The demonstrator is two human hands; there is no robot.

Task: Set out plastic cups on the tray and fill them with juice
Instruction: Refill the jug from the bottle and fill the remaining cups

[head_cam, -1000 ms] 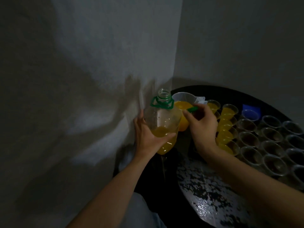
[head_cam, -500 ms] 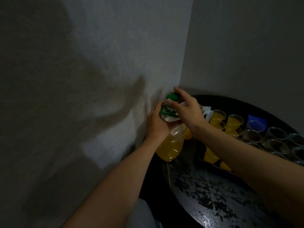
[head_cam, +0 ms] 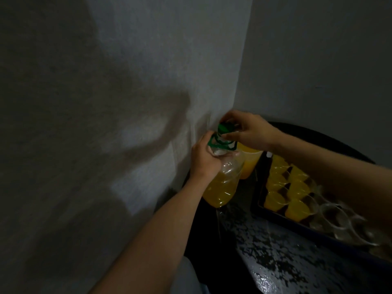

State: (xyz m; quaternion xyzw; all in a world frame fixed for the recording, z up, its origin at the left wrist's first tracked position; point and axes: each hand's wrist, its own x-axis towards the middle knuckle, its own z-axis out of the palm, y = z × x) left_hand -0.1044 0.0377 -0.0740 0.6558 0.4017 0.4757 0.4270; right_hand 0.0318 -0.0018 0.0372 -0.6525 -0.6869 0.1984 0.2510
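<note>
My left hand [head_cam: 203, 164] gripped the bottle [head_cam: 221, 187] at its neck, right hand [head_cam: 249, 132] pinched the cap [head_cam: 224, 127]; I judged it heavy, soft-walled

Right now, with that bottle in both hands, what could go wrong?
1. The left hand grips the bottle only near its neck while the right hand pinches the green cap; it might slip and spill.
2. The right forearm hangs over the filled cups on the tray; dropping it could topple them.
</note>
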